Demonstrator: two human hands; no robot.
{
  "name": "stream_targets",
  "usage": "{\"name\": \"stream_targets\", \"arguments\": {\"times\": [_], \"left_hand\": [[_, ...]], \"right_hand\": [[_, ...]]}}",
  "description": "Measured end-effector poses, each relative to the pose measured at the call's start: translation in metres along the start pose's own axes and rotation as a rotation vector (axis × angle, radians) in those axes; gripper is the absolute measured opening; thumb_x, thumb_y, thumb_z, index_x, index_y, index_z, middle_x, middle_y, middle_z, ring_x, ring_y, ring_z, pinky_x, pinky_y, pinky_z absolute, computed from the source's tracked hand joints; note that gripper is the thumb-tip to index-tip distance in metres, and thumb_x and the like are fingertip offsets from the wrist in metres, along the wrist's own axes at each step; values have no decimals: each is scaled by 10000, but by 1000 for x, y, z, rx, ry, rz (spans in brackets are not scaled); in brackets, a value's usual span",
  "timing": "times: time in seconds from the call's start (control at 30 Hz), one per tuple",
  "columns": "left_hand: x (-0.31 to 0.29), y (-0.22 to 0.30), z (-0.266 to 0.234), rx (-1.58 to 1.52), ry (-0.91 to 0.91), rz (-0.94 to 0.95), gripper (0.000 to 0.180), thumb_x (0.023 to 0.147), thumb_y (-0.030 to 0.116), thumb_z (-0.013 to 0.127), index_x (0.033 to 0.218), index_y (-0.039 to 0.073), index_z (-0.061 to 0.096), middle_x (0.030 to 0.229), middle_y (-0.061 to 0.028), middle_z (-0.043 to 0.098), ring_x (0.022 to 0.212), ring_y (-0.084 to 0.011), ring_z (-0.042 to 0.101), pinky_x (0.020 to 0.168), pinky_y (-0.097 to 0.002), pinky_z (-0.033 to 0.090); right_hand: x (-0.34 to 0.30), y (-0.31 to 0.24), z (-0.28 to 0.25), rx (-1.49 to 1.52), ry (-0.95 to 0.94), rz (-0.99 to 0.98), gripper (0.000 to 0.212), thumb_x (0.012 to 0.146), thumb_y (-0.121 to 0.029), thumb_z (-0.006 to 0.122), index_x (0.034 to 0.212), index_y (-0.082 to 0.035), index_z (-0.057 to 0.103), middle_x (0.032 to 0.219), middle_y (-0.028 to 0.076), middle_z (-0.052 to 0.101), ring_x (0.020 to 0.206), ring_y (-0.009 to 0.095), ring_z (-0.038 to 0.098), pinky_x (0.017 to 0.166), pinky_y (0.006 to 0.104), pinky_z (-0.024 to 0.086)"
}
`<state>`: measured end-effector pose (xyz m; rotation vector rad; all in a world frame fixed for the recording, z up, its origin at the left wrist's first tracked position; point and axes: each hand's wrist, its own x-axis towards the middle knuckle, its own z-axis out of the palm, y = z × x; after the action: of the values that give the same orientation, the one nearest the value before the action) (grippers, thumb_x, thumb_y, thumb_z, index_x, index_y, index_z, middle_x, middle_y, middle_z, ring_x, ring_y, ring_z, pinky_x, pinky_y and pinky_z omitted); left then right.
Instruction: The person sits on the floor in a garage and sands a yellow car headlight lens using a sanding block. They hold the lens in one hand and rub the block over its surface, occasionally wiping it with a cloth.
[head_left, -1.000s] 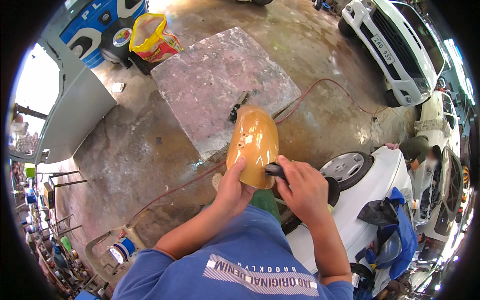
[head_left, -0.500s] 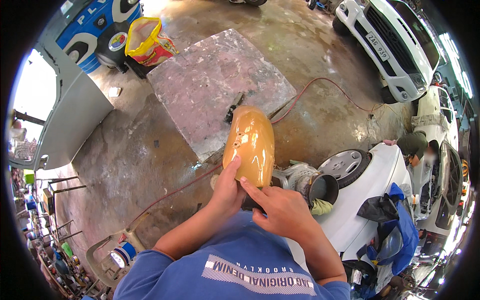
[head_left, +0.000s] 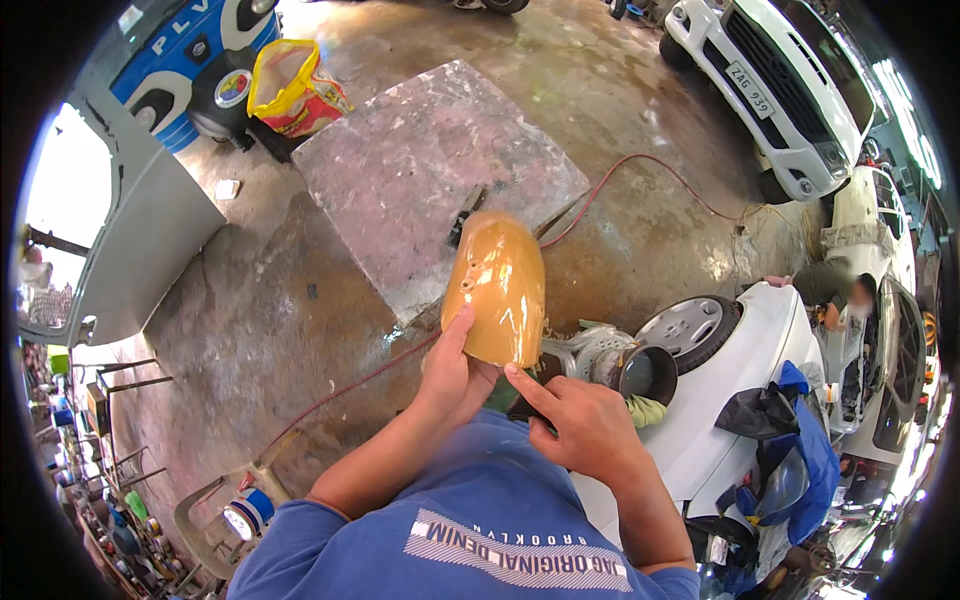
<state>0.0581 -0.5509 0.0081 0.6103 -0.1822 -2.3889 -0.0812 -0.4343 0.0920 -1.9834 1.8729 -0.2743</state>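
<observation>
Hands on orange panel point(head_left: 497, 285): left hand point(head_left: 455, 370) cupped under lower edge, thumb pressed up its face; right hand point(head_left: 585, 425) loosely curled, index fingertip touching bottom rim, w/ nothing gripped

An auto body workshop: stained concrete floor point(head_left: 250, 330), parked white cars point(head_left: 780, 80), red air hose point(head_left: 640, 165).

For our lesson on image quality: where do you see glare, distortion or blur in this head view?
Head view: glare streaks the glossy orange panel that the left hand holds; daylight blows out the opening at far left; fisheye bends the white car near the dark rim; the right hand looks sharp.
</observation>
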Motion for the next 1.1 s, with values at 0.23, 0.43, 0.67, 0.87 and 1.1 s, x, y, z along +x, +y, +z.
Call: {"name": "stream_targets", "arguments": {"times": [0.23, 0.43, 0.67, 0.87, 1.1], "left_hand": [[1, 2, -2, 105, -15, 48, 434, 1062, 323, 425, 1388, 48, 505, 1341, -95, 619, 1223, -260, 591, 1044, -440, 457], [1, 6, 4, 29, 0, -45, 459, 1027, 302, 449, 1406, 46, 491, 1348, -96, 616, 1233, -260, 586, 1045, -444, 457], [8, 3, 16, 113, 73, 4, 482, 958, 239, 523, 1393, 33, 493, 1316, -115, 622, 1195, -280, 609, 1011, -431, 499], [18, 3, 18, 126, 189, 127, 465, 903, 166, 564, 1335, -2, 529, 1260, -133, 649, 1135, -281, 646, 980, -421, 537], [35, -14, 58, 183, 287, 278, 445, 913, 199, 539, 1295, -31, 545, 1233, -150, 672, 1086, -275, 679, 904, -395, 585]], "right_hand": [[-19, 17, 11, 312, 170, 181, 563, 864, -245, 698, 1383, -93, 540, 1049, 169, 681, 951, 340, 673, 808, 422, 537], [-54, 64, 27, 655, 326, 513, 459, 857, -236, 743, 1249, -33, 618, 1125, 162, 694, 1004, 286, 678, 880, 364, 514], [-132, 192, 116, 884, 538, 835, 473, 839, -212, 722, 1241, 3, 598, 996, 169, 693, 914, 291, 685, 827, 364, 524], [-167, 310, 199, 612, 423, 1213, 659, 844, -275, 722, 1381, 32, 493, 1211, 241, 656, 1123, 353, 637, 974, 396, 486], [-187, 428, 284, 654, 329, 1523, 634, 993, -449, 439, 1407, 30, 486, 1411, 287, 528, 1338, 427, 479, 1103, 484, 374]]}}
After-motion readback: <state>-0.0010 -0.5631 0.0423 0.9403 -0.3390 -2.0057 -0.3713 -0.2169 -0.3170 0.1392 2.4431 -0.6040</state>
